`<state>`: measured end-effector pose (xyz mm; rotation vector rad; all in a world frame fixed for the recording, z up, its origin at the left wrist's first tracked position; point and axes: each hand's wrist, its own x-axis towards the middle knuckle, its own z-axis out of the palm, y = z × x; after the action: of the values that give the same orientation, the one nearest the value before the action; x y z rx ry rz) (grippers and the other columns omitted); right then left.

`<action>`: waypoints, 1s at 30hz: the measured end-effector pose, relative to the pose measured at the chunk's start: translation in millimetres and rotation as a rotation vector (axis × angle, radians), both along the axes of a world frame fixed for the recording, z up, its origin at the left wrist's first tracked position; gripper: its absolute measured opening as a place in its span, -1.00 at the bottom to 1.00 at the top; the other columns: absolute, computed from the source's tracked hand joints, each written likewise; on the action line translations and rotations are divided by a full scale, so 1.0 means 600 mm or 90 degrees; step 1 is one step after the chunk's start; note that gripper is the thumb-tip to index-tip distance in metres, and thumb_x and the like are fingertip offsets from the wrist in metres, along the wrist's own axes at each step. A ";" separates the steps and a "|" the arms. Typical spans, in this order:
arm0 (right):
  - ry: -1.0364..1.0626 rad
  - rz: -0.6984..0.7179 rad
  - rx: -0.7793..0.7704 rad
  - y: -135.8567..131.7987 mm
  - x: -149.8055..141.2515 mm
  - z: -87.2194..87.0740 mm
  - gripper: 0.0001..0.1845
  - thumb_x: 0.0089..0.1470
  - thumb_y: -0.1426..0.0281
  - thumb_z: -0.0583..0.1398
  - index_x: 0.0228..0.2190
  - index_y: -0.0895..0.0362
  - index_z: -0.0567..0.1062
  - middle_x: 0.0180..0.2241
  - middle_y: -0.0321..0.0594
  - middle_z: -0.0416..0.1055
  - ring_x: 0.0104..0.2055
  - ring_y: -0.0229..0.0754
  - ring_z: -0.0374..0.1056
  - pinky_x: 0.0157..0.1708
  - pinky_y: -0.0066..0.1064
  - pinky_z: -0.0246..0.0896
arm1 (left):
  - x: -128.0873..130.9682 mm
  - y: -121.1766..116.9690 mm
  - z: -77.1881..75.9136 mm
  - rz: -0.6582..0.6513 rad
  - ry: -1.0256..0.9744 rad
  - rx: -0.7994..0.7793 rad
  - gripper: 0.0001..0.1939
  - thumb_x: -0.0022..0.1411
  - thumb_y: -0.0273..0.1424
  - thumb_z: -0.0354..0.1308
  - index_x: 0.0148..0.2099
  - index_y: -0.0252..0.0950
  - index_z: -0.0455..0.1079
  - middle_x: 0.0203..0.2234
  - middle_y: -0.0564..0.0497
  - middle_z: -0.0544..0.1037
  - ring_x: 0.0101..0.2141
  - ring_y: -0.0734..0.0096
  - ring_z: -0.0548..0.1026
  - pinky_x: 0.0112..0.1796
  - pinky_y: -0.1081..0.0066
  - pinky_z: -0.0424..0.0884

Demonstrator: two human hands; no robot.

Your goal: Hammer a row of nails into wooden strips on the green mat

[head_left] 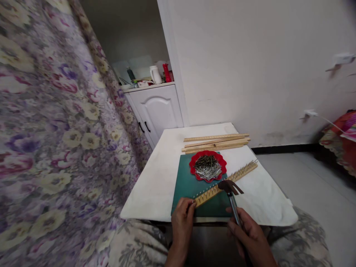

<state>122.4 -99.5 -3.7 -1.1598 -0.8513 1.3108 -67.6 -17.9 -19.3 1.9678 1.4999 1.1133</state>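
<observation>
My right hand (246,231) is closed around the handle of a claw hammer (233,207), whose dark head hovers over or against a wooden strip (214,191); whether they touch I cannot tell. Rows of nails stick up along that strip, which lies diagonally across a green mat (185,178). At the strip's near left end, my left hand (182,217) pinches with thumb and fingertips. Whether a nail is also between those fingers is too small to make out. Just behind the strip sits a red scalloped dish (192,167) heaped with silver and darker nails (208,168).
Several wooden strips (217,144) lie at the back of the white-covered table (155,178). A flowered curtain (69,148) hangs to the left. Behind stands a white cabinet (158,111) with a white jug (155,75) and a red bottle-like object (167,73) on top.
</observation>
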 end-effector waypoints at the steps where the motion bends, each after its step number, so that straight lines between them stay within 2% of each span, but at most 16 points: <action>1: 0.001 0.007 -0.002 0.000 -0.001 0.000 -0.56 0.02 0.11 0.22 -0.15 0.09 0.30 -0.60 -0.45 0.37 -0.82 -0.49 0.05 -0.83 -0.66 -0.13 | 0.000 0.000 0.001 0.002 0.005 0.001 -0.79 0.26 -0.35 -0.01 -0.35 -0.26 0.41 -0.43 0.01 0.47 -0.38 0.38 0.45 -0.35 0.48 0.34; 11: -0.005 0.004 0.014 0.000 -0.007 -0.005 -0.53 0.02 0.08 0.19 -0.14 0.12 0.30 -0.66 -0.48 0.30 -0.81 -0.47 0.02 -0.82 -0.65 -0.17 | 0.004 0.002 0.003 0.003 0.066 0.003 -0.80 0.26 -0.38 -0.02 -0.36 -0.25 0.39 -0.43 0.03 0.46 -0.38 0.40 0.45 -0.35 0.48 0.32; 15: -0.031 0.097 0.006 0.003 -0.004 0.002 -0.51 0.07 0.05 0.12 -0.10 0.14 0.32 -0.65 -0.48 0.26 -0.80 -0.45 0.00 -0.80 -0.62 -0.19 | 0.006 0.003 0.004 -0.001 0.077 0.002 -0.80 0.26 -0.38 -0.02 -0.35 -0.25 0.40 -0.43 0.03 0.46 -0.37 0.40 0.45 -0.35 0.48 0.32; 17: -0.062 0.144 0.017 0.006 -0.003 0.012 -0.53 0.08 0.05 0.11 -0.13 0.13 0.39 -0.64 -0.44 0.28 -0.77 -0.39 0.07 -0.78 -0.58 -0.08 | 0.007 0.003 0.004 -0.003 0.078 -0.001 -0.79 0.26 -0.37 -0.02 -0.36 -0.25 0.40 -0.43 0.03 0.46 -0.38 0.40 0.45 -0.36 0.48 0.32; 20: -0.115 0.201 0.068 0.011 -0.006 0.029 -0.57 0.07 0.07 0.12 -0.17 0.11 0.48 -0.65 -0.39 0.33 -0.68 -0.28 0.20 -0.65 -0.50 0.16 | 0.007 0.002 0.004 -0.003 0.079 -0.009 -0.79 0.26 -0.37 -0.04 -0.36 -0.25 0.39 -0.43 0.03 0.45 -0.39 0.41 0.44 -0.36 0.48 0.31; 22: -0.141 0.232 0.093 0.014 -0.012 0.040 -0.58 0.08 0.08 0.11 -0.18 0.10 0.51 -0.66 -0.37 0.35 -0.63 -0.22 0.25 -0.54 -0.44 0.24 | 0.007 0.001 0.003 -0.001 0.081 -0.010 -0.80 0.25 -0.40 -0.04 -0.35 -0.25 0.38 -0.43 0.03 0.45 -0.39 0.41 0.44 -0.38 0.48 0.30; 25: -0.183 0.241 0.115 0.016 -0.022 0.046 -0.62 0.11 0.13 0.09 -0.18 0.09 0.52 -0.64 -0.34 0.38 -0.52 -0.15 0.33 -0.39 -0.38 0.28 | 0.007 0.002 0.000 0.008 0.093 -0.007 -0.83 0.21 -0.47 -0.03 -0.39 -0.25 0.35 -0.46 0.05 0.43 -0.42 0.42 0.43 -0.41 0.49 0.26; 28: -0.244 0.235 0.138 0.019 -0.027 0.041 -0.66 0.14 0.20 0.08 -0.16 0.09 0.51 -0.49 -0.26 0.46 -0.39 -0.09 0.37 -0.25 -0.32 0.26 | 0.008 0.004 -0.003 0.017 0.106 -0.006 -0.83 0.17 -0.50 -0.02 -0.44 -0.26 0.30 -0.49 0.08 0.39 -0.45 0.45 0.41 -0.43 0.50 0.23; 30: -0.278 0.236 0.143 0.022 -0.027 0.036 -0.69 0.14 0.24 0.08 -0.18 0.10 0.51 -0.46 -0.24 0.46 -0.33 -0.06 0.37 -0.21 -0.31 0.25 | 0.008 0.004 -0.003 0.016 0.107 -0.006 -0.82 0.18 -0.50 -0.03 -0.46 -0.26 0.28 -0.51 0.09 0.37 -0.46 0.45 0.40 -0.43 0.50 0.23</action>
<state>106.0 -86.6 18.1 -1.1608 -1.5530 1.2270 -62.9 -15.3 -21.4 2.0859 1.6152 0.9680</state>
